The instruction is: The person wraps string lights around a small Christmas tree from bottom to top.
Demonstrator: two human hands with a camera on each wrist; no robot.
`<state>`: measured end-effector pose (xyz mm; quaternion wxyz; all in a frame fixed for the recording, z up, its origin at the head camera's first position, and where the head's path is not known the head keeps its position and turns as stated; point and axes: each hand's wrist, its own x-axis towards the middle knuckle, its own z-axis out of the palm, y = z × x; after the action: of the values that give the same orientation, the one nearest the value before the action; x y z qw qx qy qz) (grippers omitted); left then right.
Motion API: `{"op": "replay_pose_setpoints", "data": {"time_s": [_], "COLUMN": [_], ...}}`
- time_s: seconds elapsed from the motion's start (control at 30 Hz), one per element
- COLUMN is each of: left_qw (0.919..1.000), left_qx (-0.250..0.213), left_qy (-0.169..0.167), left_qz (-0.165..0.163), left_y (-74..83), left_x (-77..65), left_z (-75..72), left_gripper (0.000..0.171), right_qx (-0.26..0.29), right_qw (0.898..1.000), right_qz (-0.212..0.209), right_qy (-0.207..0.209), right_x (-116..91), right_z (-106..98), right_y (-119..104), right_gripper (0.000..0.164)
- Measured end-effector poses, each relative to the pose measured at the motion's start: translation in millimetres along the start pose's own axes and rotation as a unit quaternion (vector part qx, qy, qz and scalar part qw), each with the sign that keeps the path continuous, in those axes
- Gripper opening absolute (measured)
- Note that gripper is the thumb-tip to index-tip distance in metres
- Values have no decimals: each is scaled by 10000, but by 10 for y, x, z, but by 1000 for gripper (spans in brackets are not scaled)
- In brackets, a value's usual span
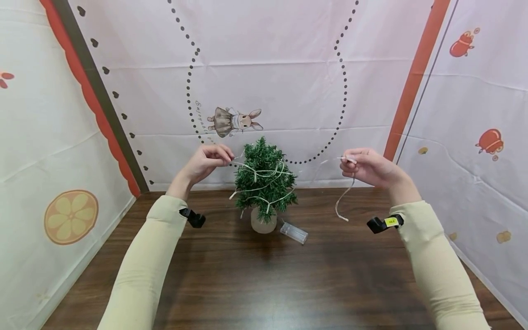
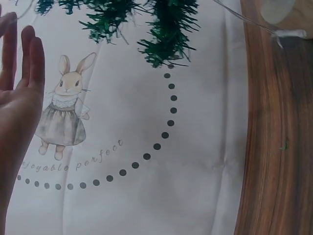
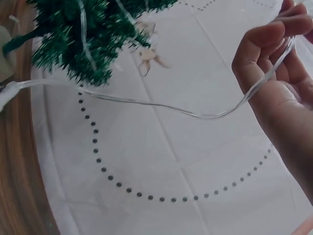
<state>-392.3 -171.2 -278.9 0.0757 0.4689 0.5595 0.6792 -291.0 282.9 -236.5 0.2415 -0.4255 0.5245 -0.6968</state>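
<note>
A small green artificial Christmas tree [image 1: 262,153] stands upright on a pale round base [image 1: 264,225], string lights [image 1: 268,202] looped around its branches. Just left of the treetop, my left hand [image 1: 206,161] pinches the clear wire between thumb and fingertips; in the left wrist view this hand [image 2: 22,103] shows only partly. My right hand [image 1: 369,167], well to the right of the tree, pinches another stretch of the lights. From it a loose end [image 1: 343,218] dangles. The right wrist view shows the clear wire [image 3: 166,105] hanging from the curled fingers.
A clear battery box [image 1: 294,233] lies on the dark wooden table [image 1: 247,284], right of the tree's base. Behind the tree hangs a pale printed cloth [image 1: 264,82] with a rabbit figure. Similar cloths [image 1: 474,151] close off both sides.
</note>
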Motion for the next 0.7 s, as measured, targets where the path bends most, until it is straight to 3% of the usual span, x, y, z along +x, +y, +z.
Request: {"op": "replay_pose_setpoints", "data": {"time_s": [0.2,0.43,0.7], "left_qw": [9996,9978,9928], "left_qx": [260,586,976], "left_qy": [66,12,-156], "left_qz": [-109,-322,-682], "left_y": [-9,20,23], "left_x": [-31,-7,-11], "left_z": [2,26,110], "left_gripper": [25,20,14], "right_qx": [-442,-331,-497], "right_qw": [9980,9984,9973], "right_qz": [437,240,507], "right_qy": [74,-399,-184], "right_x": [-111,-157,-313], "right_z": [-29,-66,-157], "right_y": [84,112,179], "right_gripper": [42,42,44]}}
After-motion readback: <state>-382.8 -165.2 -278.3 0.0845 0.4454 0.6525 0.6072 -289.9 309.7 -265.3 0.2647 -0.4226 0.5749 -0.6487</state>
